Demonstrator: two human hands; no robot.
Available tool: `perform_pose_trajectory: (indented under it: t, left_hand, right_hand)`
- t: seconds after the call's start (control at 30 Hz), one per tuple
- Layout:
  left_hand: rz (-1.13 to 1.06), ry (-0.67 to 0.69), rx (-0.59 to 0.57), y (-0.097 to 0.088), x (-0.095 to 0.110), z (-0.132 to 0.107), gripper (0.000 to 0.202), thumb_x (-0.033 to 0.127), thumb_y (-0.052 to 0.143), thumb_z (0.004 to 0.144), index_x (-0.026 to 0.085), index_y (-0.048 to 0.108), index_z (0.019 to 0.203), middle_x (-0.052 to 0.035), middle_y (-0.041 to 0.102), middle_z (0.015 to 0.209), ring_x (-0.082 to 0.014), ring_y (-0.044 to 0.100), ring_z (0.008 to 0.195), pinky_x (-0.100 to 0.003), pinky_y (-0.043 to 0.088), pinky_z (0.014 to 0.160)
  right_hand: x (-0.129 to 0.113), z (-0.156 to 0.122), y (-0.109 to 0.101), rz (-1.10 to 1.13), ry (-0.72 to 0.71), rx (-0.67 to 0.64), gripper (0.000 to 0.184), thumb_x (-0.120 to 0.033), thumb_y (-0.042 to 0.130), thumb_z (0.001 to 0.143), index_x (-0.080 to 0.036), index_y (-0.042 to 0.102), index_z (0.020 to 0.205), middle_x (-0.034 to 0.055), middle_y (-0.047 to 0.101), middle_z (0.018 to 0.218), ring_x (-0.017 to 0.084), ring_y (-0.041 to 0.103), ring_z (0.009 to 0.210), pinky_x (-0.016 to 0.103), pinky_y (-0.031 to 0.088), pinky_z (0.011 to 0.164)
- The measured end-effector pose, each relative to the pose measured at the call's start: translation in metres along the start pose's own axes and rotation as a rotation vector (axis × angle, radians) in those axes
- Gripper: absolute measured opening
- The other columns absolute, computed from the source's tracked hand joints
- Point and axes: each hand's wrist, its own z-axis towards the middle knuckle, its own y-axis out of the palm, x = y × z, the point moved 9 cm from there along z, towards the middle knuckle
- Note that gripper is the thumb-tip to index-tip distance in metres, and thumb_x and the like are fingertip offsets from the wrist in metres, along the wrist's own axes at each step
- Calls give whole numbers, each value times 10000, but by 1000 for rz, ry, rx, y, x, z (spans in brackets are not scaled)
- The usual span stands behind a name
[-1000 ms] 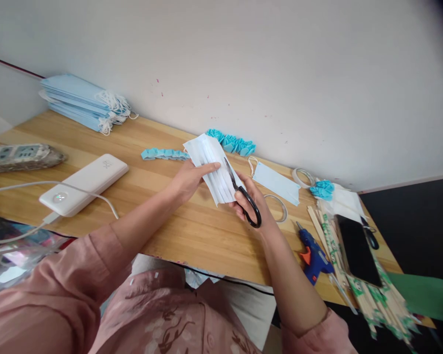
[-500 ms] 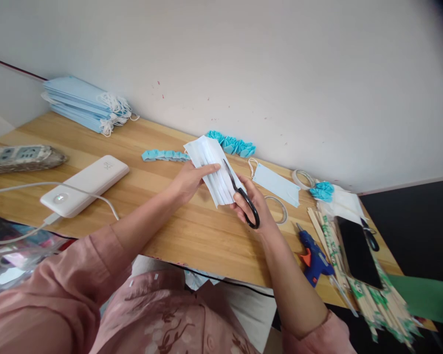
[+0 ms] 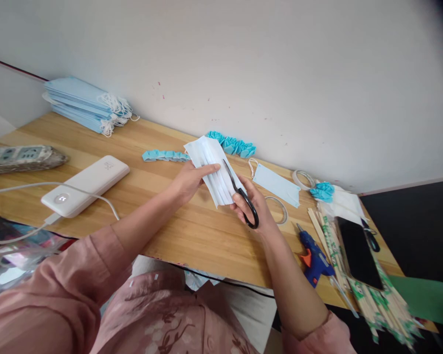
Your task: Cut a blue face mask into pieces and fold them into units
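Observation:
In front of me, above the wooden table, a pleated face mask (image 3: 211, 155) shows its pale side. My left hand (image 3: 190, 181) pinches its left edge, thumb lying across the pleats. Black-handled scissors (image 3: 248, 204) are in my right hand (image 3: 256, 204), their blade lying over the mask's right part; whether the blades are apart I cannot tell. The right fingers also touch the mask's lower right edge from behind. Behind the mask lie a folded light-blue strip (image 3: 165, 156) and a row of blue pleated rosettes (image 3: 232, 144). Another mask (image 3: 276, 183) with one white loop lies to the right.
A stack of masks (image 3: 81, 101) stands at the back left, near a power strip (image 3: 22, 158) and a white power bank (image 3: 86, 186). On the right are tape rolls (image 3: 282, 210), a blue glue gun (image 3: 313, 258), wrapped chopsticks (image 3: 369, 305), a phone (image 3: 358, 253) and a blue flower (image 3: 322, 191).

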Motion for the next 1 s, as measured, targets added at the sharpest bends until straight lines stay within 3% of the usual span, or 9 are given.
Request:
perform_pose_trajectory:
  t: [0.5,1.0]
  left_hand:
    - [-16,-1,-9,-1,-2,2,395,328,802,667,128,656,975,-108,724,967,-262,669,899,-400,515,830]
    - [27,-1,7,-4,-5,4,416,390,814,675,140,658,968,-110,731,978,-277,676,942,-426,509,875]
  right_hand:
    - [-2,0,0,-59,-20,-8,855,-614,708,767,-161,418,1432,-60,582,607,52,414,373,184,307,342]
    - [0,3,-2,-135,-16,2,749,-515,743,774,-237,473,1415,-71,531,612,73,410,417,205,333,389]
